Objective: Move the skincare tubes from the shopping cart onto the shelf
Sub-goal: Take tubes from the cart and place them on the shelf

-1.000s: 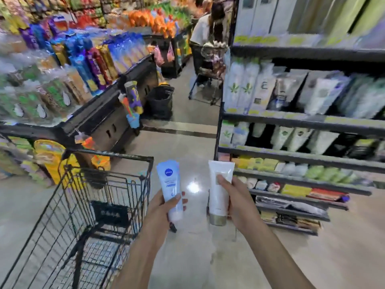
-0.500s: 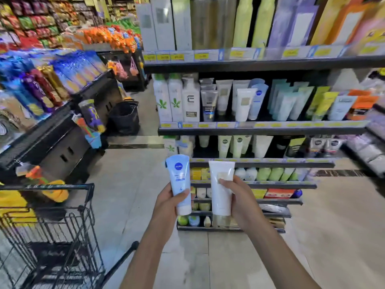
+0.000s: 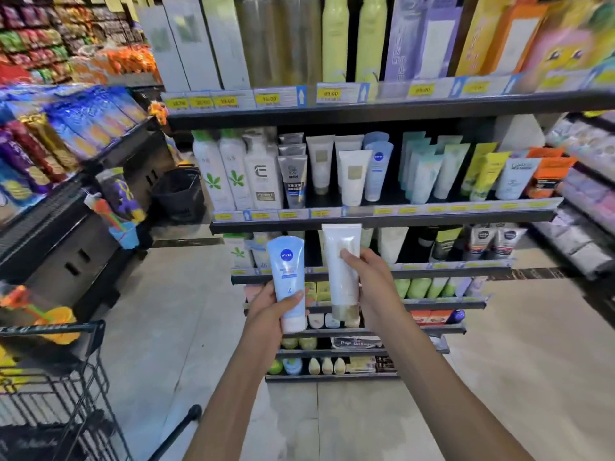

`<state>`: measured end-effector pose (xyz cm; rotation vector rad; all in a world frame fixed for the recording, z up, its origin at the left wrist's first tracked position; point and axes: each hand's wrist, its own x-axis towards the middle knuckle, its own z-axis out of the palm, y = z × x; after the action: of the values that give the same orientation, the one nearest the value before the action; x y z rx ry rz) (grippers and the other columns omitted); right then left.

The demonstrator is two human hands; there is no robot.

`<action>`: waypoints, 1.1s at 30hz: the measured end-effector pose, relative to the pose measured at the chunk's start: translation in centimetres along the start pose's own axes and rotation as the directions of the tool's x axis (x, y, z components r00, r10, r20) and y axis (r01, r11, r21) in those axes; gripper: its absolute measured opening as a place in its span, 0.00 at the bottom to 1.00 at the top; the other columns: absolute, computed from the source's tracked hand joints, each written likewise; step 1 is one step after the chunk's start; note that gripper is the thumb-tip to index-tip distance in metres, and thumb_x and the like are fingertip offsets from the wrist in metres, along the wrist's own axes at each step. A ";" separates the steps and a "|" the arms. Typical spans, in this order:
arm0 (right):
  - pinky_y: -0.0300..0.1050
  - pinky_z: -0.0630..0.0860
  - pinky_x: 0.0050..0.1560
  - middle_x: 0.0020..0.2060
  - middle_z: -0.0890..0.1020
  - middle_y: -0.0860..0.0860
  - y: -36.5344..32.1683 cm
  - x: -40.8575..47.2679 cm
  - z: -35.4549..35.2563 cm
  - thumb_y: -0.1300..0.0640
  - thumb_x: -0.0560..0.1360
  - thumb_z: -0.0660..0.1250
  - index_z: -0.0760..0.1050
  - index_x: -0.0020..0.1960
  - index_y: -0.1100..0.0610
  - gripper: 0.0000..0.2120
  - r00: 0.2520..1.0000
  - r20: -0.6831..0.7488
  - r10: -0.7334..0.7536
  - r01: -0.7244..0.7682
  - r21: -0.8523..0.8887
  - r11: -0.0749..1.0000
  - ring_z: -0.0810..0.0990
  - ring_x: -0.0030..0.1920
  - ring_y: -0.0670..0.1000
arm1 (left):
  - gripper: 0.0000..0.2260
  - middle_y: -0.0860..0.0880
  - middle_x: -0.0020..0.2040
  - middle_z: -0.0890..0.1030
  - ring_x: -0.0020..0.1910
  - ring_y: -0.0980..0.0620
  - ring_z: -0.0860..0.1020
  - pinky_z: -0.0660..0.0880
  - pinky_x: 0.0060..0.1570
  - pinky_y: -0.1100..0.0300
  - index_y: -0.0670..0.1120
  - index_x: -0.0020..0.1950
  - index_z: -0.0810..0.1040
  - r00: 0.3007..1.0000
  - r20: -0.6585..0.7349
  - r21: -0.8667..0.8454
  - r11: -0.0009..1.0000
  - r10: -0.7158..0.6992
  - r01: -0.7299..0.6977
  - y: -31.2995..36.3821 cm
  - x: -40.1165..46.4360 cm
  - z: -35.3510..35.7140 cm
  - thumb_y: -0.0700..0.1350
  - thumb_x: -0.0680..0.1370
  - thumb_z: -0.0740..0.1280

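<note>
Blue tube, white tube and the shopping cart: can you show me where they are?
blue tube (image 3: 288, 277), head view, on its label under the logo.
white tube (image 3: 342, 284), head view, on its bare middle.
shopping cart (image 3: 50, 331), head view, on its top front rim.

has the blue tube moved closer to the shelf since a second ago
Yes. The blue tube, held in the left hand, went from beside the shopping cart rightward to in front of the shelf.
</note>
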<state>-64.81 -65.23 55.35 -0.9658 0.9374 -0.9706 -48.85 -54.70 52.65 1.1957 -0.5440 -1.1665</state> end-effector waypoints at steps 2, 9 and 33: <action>0.53 0.83 0.53 0.55 0.87 0.53 -0.4 2.1 0.6 0.53 0.80 0.71 0.80 0.62 0.53 0.12 1.000 -0.013 -0.022 0.022 -0.009 1.000 0.86 0.54 0.54 | 0.18 0.44 0.56 0.86 0.52 0.47 0.84 0.79 0.51 0.48 0.45 0.66 0.78 1.000 0.010 0.003 1.000 0.001 -0.001 0.3 1.5 0.0 0.36 0.77 0.72; 0.58 0.80 0.62 0.58 0.86 0.52 -3.1 8.9 4.1 0.56 0.81 0.70 0.78 0.65 0.54 0.13 0.982 -0.031 -0.185 0.184 -0.028 0.983 0.84 0.59 0.55 | 0.22 0.44 0.57 0.86 0.59 0.40 0.82 0.80 0.55 0.47 0.46 0.69 0.75 0.998 0.064 -0.021 1.000 0.017 -0.016 2.2 7.0 -0.4 0.36 0.76 0.71; 0.47 0.79 0.62 0.60 0.82 0.49 -5.6 20.4 8.0 0.58 0.83 0.65 0.72 0.69 0.54 0.14 0.865 -0.012 -0.501 0.491 -0.180 0.852 0.81 0.61 0.49 | 0.21 0.43 0.57 0.85 0.59 0.41 0.83 0.79 0.59 0.44 0.46 0.69 0.75 0.998 0.060 0.002 1.000 -0.007 0.007 3.7 14.4 -1.9 0.37 0.77 0.71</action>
<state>-52.88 -84.11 58.96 -1.3746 0.8428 -1.3755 -40.48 -67.19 52.06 1.1680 -0.5866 -1.2107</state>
